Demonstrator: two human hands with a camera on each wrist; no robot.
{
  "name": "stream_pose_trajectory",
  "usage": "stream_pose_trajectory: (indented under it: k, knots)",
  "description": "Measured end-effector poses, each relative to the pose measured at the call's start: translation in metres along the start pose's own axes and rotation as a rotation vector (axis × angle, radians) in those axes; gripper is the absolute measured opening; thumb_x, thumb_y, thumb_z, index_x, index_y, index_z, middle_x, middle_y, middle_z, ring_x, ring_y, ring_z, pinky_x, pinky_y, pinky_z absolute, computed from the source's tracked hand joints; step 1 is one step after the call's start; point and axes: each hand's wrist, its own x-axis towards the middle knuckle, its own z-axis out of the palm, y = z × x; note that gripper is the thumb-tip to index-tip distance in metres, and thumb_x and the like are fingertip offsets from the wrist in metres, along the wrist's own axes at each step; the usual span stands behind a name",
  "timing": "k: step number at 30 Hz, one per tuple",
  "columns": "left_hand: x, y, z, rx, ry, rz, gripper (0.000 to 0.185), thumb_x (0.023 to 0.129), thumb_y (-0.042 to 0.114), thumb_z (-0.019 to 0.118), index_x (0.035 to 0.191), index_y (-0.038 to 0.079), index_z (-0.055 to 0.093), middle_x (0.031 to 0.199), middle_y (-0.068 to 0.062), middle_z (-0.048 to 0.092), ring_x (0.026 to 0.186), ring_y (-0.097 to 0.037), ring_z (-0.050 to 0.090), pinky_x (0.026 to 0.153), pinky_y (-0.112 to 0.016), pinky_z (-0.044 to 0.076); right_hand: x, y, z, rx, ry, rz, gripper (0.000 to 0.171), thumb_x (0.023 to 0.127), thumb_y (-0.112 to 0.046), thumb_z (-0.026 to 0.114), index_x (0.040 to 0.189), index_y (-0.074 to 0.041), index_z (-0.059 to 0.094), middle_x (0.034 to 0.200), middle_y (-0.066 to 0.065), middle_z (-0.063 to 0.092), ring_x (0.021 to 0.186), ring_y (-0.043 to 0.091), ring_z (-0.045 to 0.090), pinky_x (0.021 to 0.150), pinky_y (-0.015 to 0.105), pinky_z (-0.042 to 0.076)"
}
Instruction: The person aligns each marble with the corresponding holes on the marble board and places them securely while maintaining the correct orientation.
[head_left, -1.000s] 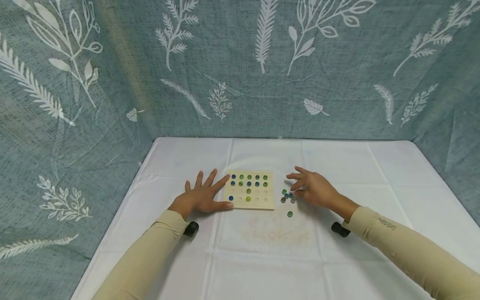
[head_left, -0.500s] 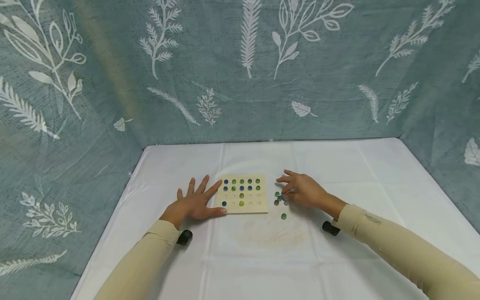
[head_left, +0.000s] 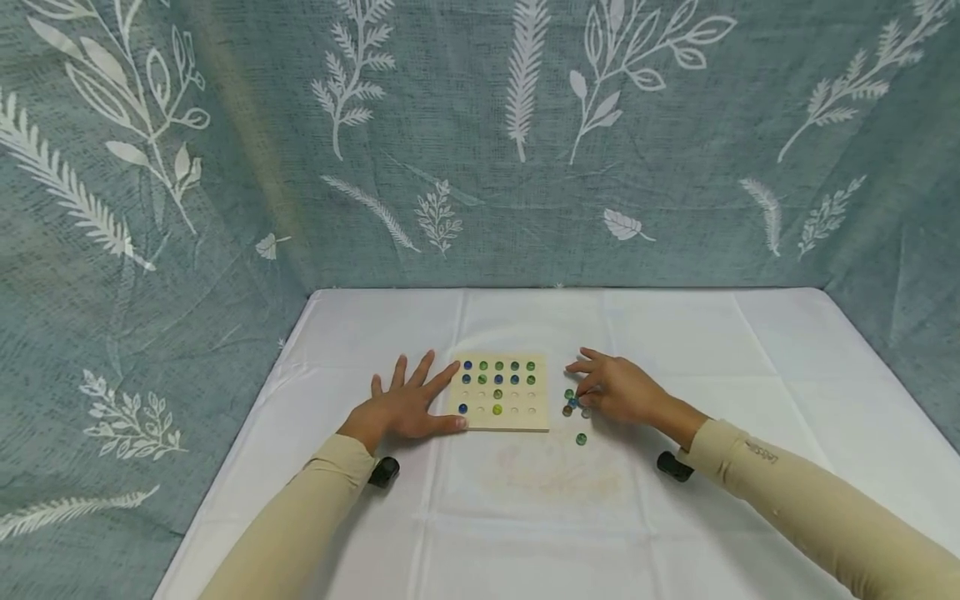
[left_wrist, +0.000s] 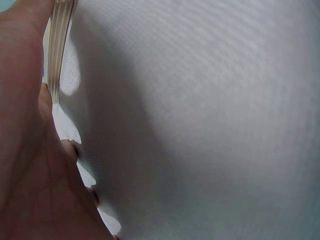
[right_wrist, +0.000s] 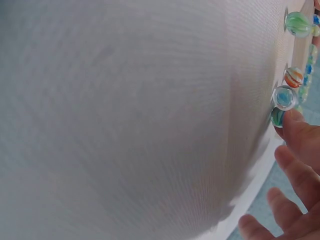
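A pale wooden board [head_left: 522,417] with rows of round hollows lies on the table, several hollows filled with blue, green and yellow-green glass marbles. My left hand [head_left: 405,408] rests flat at the board's left side, fingers spread, thumb and index fingertip touching its edge. Right of the board, my right hand [head_left: 622,390] reaches down to a small cluster of loose marbles. In the right wrist view, thumb and fingertip pinch a blue-green marble [right_wrist: 277,118]. Close by it lie a clear marble [right_wrist: 285,98] and an orange-striped marble [right_wrist: 293,77]. The other right fingers stay extended.
A single green marble [head_left: 581,439] lies nearer to me, apart from the cluster. A white cloth [head_left: 525,533] with creases covers the table. Blue-green curtains [head_left: 480,233] with white leaf prints hang behind and at the sides.
The right thumb and index finger have closed in on a blue marble at the cluster's right. My left hand keeps its place on the board. The head view has shifted slightly.
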Motion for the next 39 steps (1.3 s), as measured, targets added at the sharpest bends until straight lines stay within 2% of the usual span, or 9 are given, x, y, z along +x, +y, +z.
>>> stream_pose_trajectory:
  k: [14,27,39]
  knots:
    - [0.0009,0.0018,-0.0006,-0.011,0.002,0.003,0.100,0.091,0.078,0.058,0.169,0.037,0.009,0.178,-0.009,-0.010,0.160,-0.049,-0.017,0.119,-0.082,-0.003,-0.0034,0.0007,0.0006,0.044,0.056,0.001,0.013,0.089,-0.001,0.078,0.087,-0.012,0.083,0.137,0.018,0.070,0.148,0.045,0.046,0.115,0.063,0.043]
    - [0.0002,0.0013,-0.0002,-0.022,0.002,-0.001,0.101,0.091,0.078,0.059,0.169,0.037,0.009,0.178,-0.010,-0.009,0.160,-0.049,-0.017,0.119,-0.082,-0.004,-0.0020,-0.0006,0.0027,0.128,0.090,0.000,0.011,0.091,-0.003,0.077,0.092,-0.011,0.084,0.137,0.018,0.070,0.148,0.043,0.047,0.113,0.061,0.046]
    - [0.0010,-0.0002,0.0004,-0.023,0.006,-0.002,0.101,0.090,0.078,0.059,0.169,0.038,0.009,0.178,-0.010,-0.009,0.160,-0.049,-0.017,0.118,-0.082,-0.004,0.0000,-0.0081,0.0013,0.153,0.108,0.025,0.010,0.091,-0.004,0.077,0.095,-0.009,0.084,0.137,0.019,0.070,0.147,0.040,0.050,0.115,0.059,0.045]
